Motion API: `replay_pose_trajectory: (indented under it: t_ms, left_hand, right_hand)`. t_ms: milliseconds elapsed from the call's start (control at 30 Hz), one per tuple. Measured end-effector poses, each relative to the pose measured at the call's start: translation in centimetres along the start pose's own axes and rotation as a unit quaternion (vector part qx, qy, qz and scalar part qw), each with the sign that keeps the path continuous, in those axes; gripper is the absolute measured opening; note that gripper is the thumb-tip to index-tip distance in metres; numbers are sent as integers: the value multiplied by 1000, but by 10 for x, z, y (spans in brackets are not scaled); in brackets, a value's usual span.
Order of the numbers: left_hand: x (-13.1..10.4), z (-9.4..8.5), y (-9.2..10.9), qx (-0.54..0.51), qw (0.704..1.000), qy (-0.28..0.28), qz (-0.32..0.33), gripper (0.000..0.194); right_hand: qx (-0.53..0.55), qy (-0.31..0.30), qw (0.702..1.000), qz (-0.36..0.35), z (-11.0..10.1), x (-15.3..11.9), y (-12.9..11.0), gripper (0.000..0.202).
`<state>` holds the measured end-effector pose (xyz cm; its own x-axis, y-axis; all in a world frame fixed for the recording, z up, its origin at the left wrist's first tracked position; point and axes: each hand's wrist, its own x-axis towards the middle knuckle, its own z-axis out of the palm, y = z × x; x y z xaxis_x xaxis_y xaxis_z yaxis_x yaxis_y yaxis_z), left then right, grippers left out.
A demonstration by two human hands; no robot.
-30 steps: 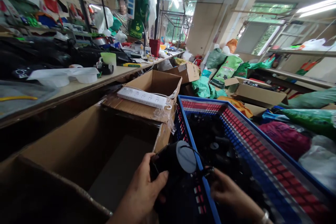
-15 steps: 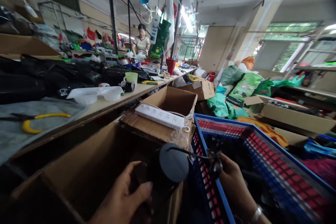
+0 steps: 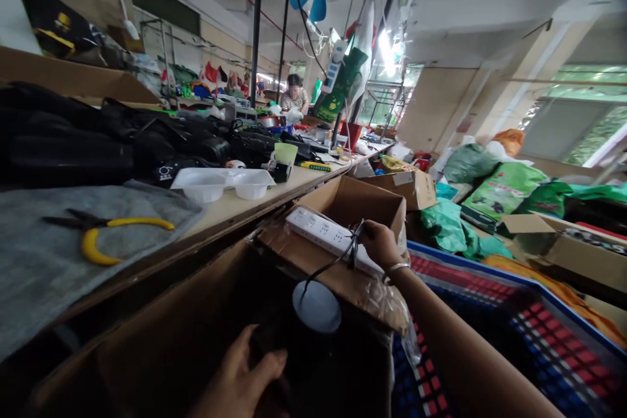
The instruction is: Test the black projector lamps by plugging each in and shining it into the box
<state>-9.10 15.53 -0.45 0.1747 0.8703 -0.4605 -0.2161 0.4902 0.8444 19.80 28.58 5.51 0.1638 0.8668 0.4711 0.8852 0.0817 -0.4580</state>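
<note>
Low in the view, my left hand [image 3: 252, 372] is closed around a dark cylindrical device [image 3: 317, 308] with a round, flat grey end facing up. Its lower part is lost in shadow inside an open cardboard box [image 3: 161, 313]. A thin black cord [image 3: 326, 268] rises from that end to my right hand [image 3: 379, 245], whose fingers pinch the bundled cord. The bundle is over a white power strip [image 3: 313, 232], which lies on a cardboard flap.
Pliers with yellow handles [image 3: 127, 235] lie on grey sheeting at left, near white plastic trays [image 3: 223, 184] and black goods [image 3: 73, 144]. A blue-rimmed basket [image 3: 470, 277] stands at right. Another open box [image 3: 353, 196] is ahead. A person [image 3: 294, 96] is farther back.
My right hand has moved from over the basket, up and left to the power strip, carrying the cord. The cylinder is now lower in the box. The view has swung left.
</note>
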Motion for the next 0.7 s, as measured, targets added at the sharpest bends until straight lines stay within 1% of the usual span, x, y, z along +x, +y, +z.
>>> replay_pose_trajectory:
  t_ms: [100,200,300,433,533,600,700]
  left_hand:
    - [4,-2,0,-8,1000,-1,9,74]
    - [4,0,1,-6,1000,-4,15,75]
    - [0,4,3,-4,1000,-9,23,70]
    - [-3,10,5,-16,999,-17,34,60]
    - [-1,12,4,-23,999,-25,41,62]
    - [-1,12,4,-18,999,-31,42,61]
    - [-4,14,9,-18,998,-52,36,49]
  right_hand:
    - [-77,-48,996,-15,-8,8,-10,13]
    - [-115,-78,990,-13,-17,11,-14,12]
    - [-108,-76,991,-11,-19,9,-12,12]
    - [-70,-66,995,-8,-14,6,-8,13]
    - [-90,-50,995,-10,-10,6,-8,14]
    - [-108,-54,993,-7,-6,5,-8,16]
    - [-91,-61,994,5,-1,-3,-10,21]
